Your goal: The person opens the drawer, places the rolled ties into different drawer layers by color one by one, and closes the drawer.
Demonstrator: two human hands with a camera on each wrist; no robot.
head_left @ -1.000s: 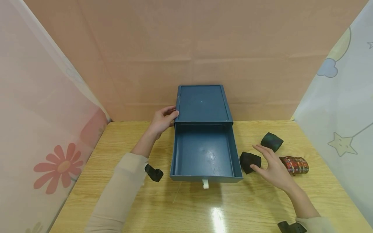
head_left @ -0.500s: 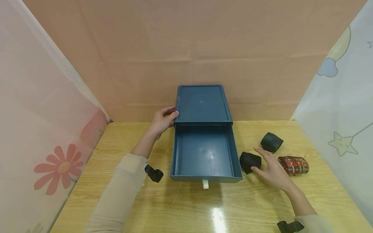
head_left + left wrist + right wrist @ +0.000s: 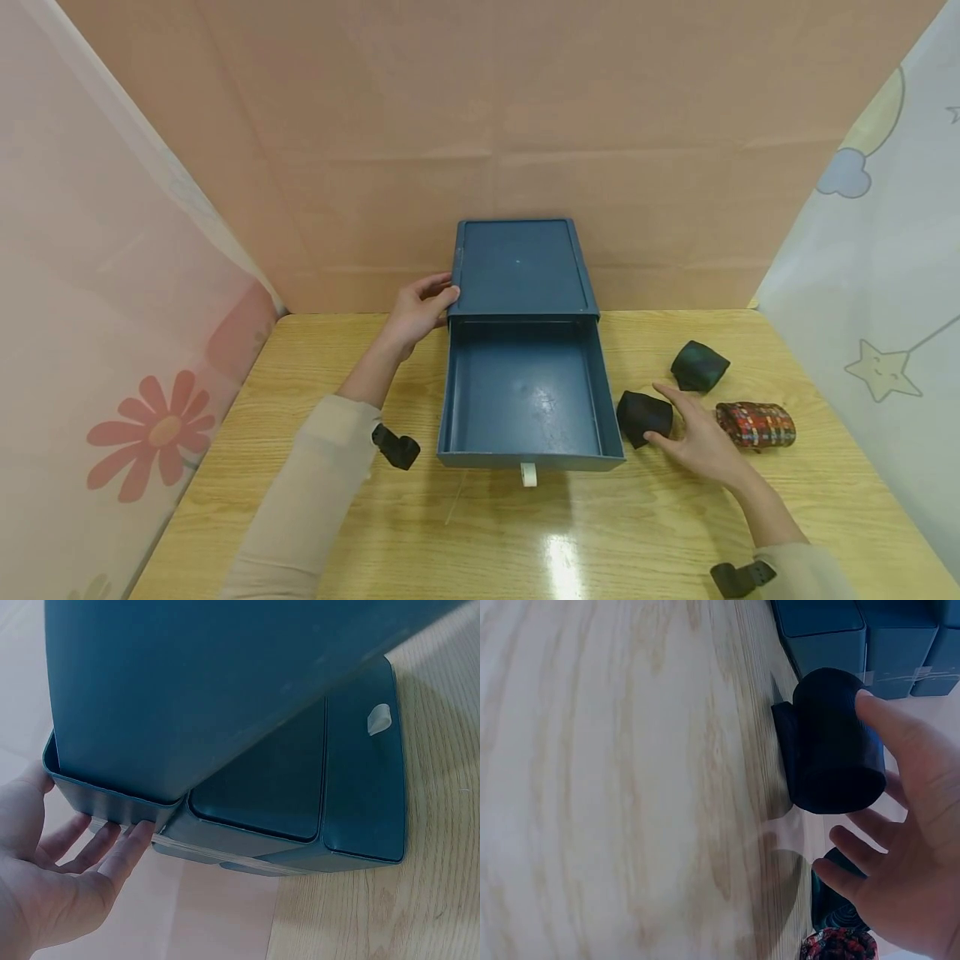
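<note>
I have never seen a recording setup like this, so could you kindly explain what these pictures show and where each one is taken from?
No machine here: a person works with bare hands, wearing three cameras. The wide picture comes from the head; the others from each wrist. On the wooden table stands a blue drawer box with its drawer pulled open. The left hand rests on the box's side. The right hand touches a dark rolled cloth, gripping nothing. Another dark roll and a patterned red roll lie nearby.

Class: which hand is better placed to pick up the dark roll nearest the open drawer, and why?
Right. The right hand already has its fingers at the dark roll, while the left hand rests on the drawer unit, across the open drawer.
</note>
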